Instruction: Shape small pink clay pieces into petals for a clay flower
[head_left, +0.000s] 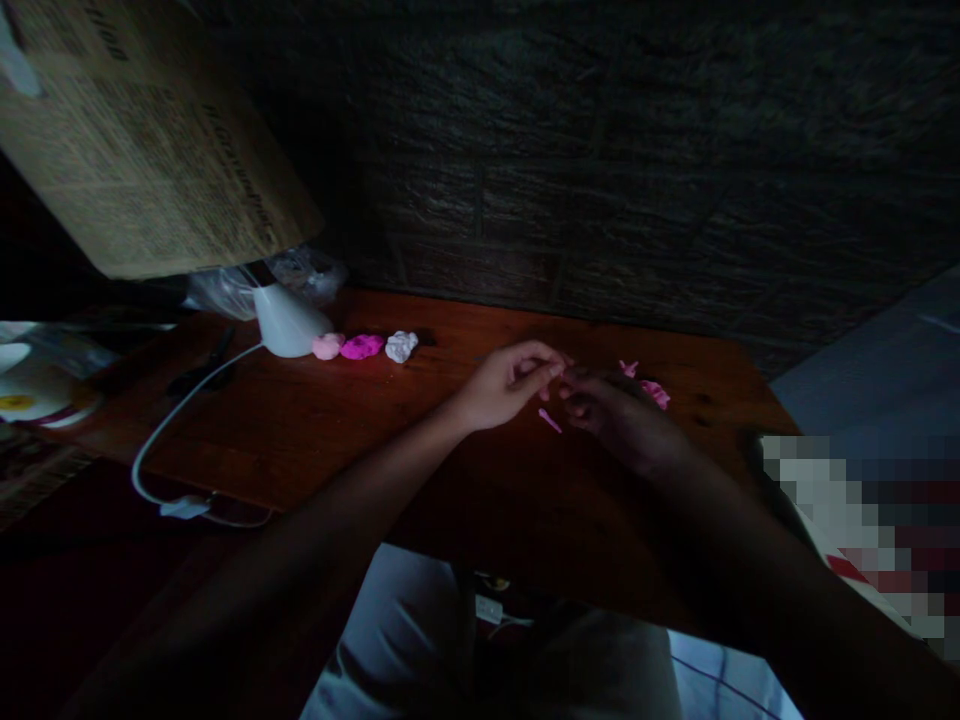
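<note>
Over the wooden table, my left hand [517,385] and my right hand [626,415] meet at the fingertips. Both are closed in a pinch around a small piece of pink modelling clay [567,363], mostly hidden by the fingers. Just below them lies a thin pink clay strip [550,420] with a thicker end. Beyond my right hand are a small forked pink clay piece [628,369] and a crumpled pink clay lump [655,394], partly covered by the hand. Farther left, a pale pink lump [328,346], a magenta lump [362,346] and a white lump [401,346] sit in a row.
A lamp with a white base [289,322] and a newsprint-patterned shade [172,150] stands at the left. Its white cable [139,455] hangs over the front edge of the table [450,470]. A dark brick wall [562,180] rises behind. A white container [45,390] stands far left.
</note>
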